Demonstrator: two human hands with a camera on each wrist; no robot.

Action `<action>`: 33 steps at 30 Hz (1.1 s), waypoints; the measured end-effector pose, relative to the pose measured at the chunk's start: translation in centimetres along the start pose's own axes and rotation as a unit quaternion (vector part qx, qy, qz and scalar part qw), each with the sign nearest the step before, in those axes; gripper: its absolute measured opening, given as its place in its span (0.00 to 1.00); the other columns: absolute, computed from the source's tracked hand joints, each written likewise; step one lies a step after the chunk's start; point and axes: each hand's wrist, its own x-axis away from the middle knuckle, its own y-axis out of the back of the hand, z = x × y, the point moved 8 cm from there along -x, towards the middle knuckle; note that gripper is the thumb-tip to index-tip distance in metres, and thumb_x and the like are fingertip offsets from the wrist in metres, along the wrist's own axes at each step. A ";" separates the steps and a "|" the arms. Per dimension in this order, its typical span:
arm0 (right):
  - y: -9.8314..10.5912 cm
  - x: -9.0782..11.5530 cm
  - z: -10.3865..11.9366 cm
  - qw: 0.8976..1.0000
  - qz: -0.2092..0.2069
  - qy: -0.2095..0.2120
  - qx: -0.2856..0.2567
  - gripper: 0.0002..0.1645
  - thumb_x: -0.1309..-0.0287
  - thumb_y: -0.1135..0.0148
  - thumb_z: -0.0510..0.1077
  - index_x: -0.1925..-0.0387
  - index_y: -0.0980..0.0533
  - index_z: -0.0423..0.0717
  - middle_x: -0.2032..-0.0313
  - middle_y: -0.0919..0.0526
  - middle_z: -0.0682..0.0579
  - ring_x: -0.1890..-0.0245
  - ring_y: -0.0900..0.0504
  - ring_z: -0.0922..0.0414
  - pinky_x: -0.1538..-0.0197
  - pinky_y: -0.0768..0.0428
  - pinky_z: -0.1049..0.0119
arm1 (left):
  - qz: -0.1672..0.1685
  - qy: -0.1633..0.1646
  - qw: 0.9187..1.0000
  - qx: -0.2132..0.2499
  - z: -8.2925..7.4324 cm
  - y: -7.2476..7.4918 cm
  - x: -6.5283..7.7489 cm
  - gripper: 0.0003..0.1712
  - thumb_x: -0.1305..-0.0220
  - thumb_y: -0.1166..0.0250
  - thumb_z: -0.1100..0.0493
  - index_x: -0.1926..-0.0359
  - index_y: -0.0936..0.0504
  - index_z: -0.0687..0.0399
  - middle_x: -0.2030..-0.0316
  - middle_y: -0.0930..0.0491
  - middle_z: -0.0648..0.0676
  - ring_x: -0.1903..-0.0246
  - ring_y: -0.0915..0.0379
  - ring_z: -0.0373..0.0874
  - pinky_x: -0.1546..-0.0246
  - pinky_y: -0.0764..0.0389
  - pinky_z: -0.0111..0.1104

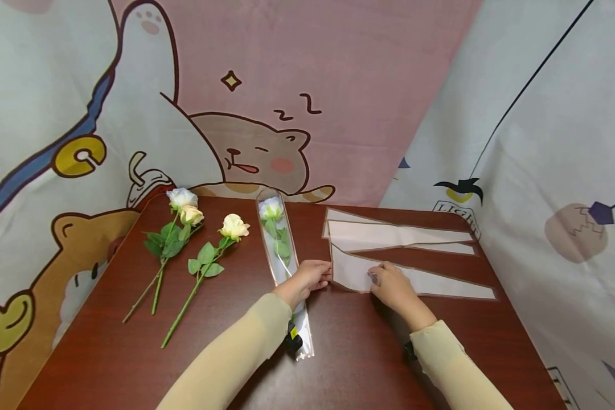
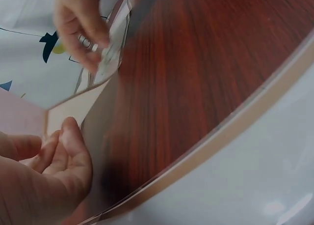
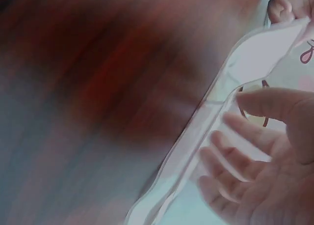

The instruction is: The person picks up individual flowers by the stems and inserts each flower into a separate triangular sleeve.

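Observation:
My left hand [image 1: 312, 277] pinches the wide left end of a flat flower sleeve [image 1: 453, 283], whitish with a brown border. In the left wrist view the left thumb and fingers [image 2: 73, 141] meet at the sleeve's corner. Over the middle of the same sleeve is my right hand [image 1: 396, 289]. The right wrist view shows this right hand [image 3: 260, 156] with fingers apart and loosely bent, nothing gripped, alongside the sleeve [image 3: 255, 53]. Partly under the left forearm lies a clear sleeve [image 1: 306, 336] with a pale blue-white rose [image 1: 271, 209] inside.
More flat sleeves [image 1: 369, 233] lie overlapped at the back right. Left on the brown table [image 1: 348, 364] are a white-blue rose [image 1: 181, 197], a peach rose [image 1: 191, 215] and a cream rose [image 1: 233, 226] with green stems. A cartoon-print cloth [image 1: 338, 85] hangs behind.

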 end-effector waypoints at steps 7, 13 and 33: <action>0.7 -2.1 3.2 0.985 -0.062 0.106 -0.118 0.18 0.50 0.39 0.43 0.55 0.24 0.45 0.53 0.25 0.48 0.52 0.30 0.51 0.52 0.30 0.52 | -0.002 -0.021 1.000 0.011 -0.2 -0.2 0.0 0.15 0.39 0.50 0.66 0.51 0.27 0.66 0.68 0.24 0.53 0.74 0.28 0.38 0.69 0.22 0.29; 0.0 -3.4 5.1 0.980 -0.060 0.133 -0.136 0.16 0.48 0.40 0.47 0.56 0.23 0.49 0.55 0.23 0.51 0.52 0.29 0.53 0.48 0.32 0.55 | 0.014 -0.047 0.999 0.021 -0.9 -0.1 0.5 0.15 0.40 0.49 0.68 0.52 0.25 0.65 0.61 0.21 0.57 0.69 0.25 0.41 0.64 0.22 0.33; 0.5 -3.9 6.5 0.953 -0.170 0.155 -0.197 0.03 0.54 0.35 0.47 0.74 0.20 0.55 0.71 0.19 0.62 0.68 0.26 0.57 0.65 0.29 0.67 | -0.002 -0.120 0.991 0.052 -1.6 1.4 1.3 0.16 0.46 0.38 0.62 0.59 0.23 0.70 0.67 0.19 0.59 0.62 0.24 0.54 0.55 0.27 0.43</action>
